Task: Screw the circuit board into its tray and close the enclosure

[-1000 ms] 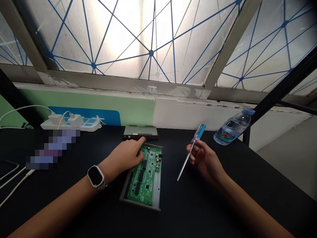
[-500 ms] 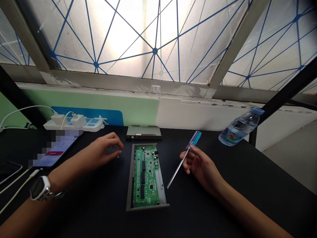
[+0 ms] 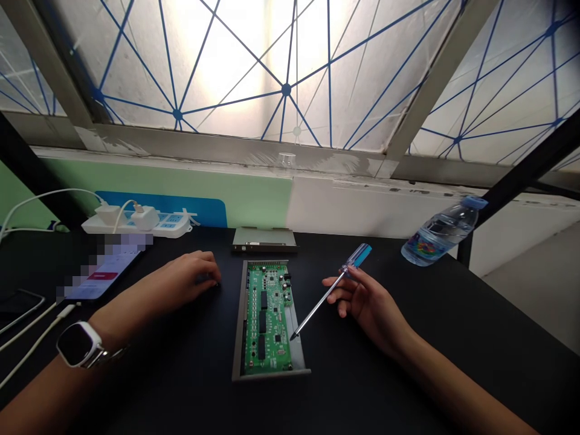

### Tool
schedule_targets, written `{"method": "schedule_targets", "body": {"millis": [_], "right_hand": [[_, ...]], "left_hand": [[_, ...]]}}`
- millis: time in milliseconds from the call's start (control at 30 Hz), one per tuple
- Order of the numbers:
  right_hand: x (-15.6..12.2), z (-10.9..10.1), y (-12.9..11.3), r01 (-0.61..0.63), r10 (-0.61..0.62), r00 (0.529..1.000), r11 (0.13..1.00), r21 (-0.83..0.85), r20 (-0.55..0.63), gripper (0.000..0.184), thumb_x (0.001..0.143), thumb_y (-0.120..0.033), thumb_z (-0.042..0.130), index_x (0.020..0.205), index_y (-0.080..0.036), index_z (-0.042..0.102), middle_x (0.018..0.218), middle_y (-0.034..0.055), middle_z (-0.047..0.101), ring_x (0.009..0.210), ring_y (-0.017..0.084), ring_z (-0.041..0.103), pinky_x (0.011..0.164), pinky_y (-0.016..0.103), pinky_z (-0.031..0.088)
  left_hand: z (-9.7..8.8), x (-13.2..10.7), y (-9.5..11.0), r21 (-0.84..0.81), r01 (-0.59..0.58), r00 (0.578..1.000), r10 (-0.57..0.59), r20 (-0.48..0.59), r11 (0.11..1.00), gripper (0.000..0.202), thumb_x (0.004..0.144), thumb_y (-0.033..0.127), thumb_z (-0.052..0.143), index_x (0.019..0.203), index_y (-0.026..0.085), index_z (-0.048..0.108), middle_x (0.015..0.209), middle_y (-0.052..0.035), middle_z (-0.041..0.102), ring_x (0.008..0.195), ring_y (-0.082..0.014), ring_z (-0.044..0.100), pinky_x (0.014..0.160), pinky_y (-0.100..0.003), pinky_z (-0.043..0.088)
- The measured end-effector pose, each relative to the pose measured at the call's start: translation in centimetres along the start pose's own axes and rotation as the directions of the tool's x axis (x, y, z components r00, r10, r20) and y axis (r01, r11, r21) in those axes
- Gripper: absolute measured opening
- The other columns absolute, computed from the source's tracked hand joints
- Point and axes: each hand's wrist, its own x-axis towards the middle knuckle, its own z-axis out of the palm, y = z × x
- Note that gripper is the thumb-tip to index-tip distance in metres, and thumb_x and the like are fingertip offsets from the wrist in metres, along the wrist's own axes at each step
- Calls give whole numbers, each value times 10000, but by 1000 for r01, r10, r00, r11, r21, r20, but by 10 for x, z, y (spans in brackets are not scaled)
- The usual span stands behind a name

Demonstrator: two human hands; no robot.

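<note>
A screwdriver with a clear and blue handle is held loosely in my right hand, between thumb and forefinger. The other fingers of that hand are partly spread. The shaft slants down left, its tip appearing over the right edge of a green circuit board; contact cannot be told. That board lies in a grey metal tray. Left of the tray, my left hand rests low over the black table, fingers curled and thumb tip close to them. Whatever small thing may be at those fingertips is hidden.
Behind the tray lies a grey metal cover. A water bottle leans at the back right. At the left are a phone, a power strip with plugged-in chargers, and white cables. A clear cup stands on the window ledge.
The screwdriver tip has swung left, from beside the tray to over its right edge. My left hand has lowered and its fingers have drawn closer together; the small shiny piece near them no longer shows.
</note>
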Motion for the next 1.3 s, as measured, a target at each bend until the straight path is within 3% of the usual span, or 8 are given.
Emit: {"method": "schedule_targets", "body": {"millis": [233,467,567,700,867,1133,1300], "right_hand": [[-1,0,1,-21,21,1000,1000,14,18,205,939,-370,634,865,-189,572,929,145,777,665,198,705,471,245,517],[2,1,6,17,-20,999,998,63,48,256,883,-381,743,935,-200,569,914,108,782,732,193,721,739,329,582],[1,5,3,83,-86,996,995,63,35,264,872,-329,774,971,-211,560,934,92,785,770,180,726,774,322,575],[-4,19,-8,226,-230,972,971,74,51,253,862,-303,777,947,-227,550,947,81,794,782,190,738,787,339,576],[-9,45,-18,359,-367,922,929,88,124,215,889,-278,740,951,-249,537,968,60,801,803,196,753,815,351,576],[-9,61,-17,468,-479,851,878,106,215,142,947,-240,667,959,-260,526,956,31,802,804,182,758,808,333,575],[-9,60,-18,476,-483,850,875,84,211,161,939,-244,677,962,-260,518,938,25,802,793,182,757,797,331,573]], "left_hand": [[7,-1,6,-34,0,1000,-1,-28,999,167,961,312,486,936,231,630,1020,-55,627,845,-208,615,759,-334,469],[21,1,46,-408,25,988,-85,-131,913,276,1055,459,318,953,240,451,861,4,530,742,-177,501,719,-325,414],[29,4,65,-594,-9,980,-111,-164,805,326,1057,494,307,905,239,442,810,18,464,726,-171,440,711,-323,383],[40,8,81,-809,-95,964,-150,-221,580,343,1051,468,345,818,228,421,771,24,404,694,-159,376,700,-318,353],[50,11,89,-929,-147,949,-217,-230,340,321,1032,409,426,779,213,446,784,13,420,717,-156,379,720,-314,349],[57,12,94,-981,-178,950,-248,-191,74,276,1020,347,483,784,207,454,768,12,419,733,-156,363,719,-302,349],[56,11,94,-984,-179,945,-276,-177,19,236,1012,346,507,823,205,490,760,18,402,727,-150,359,687,-285,350]]}}
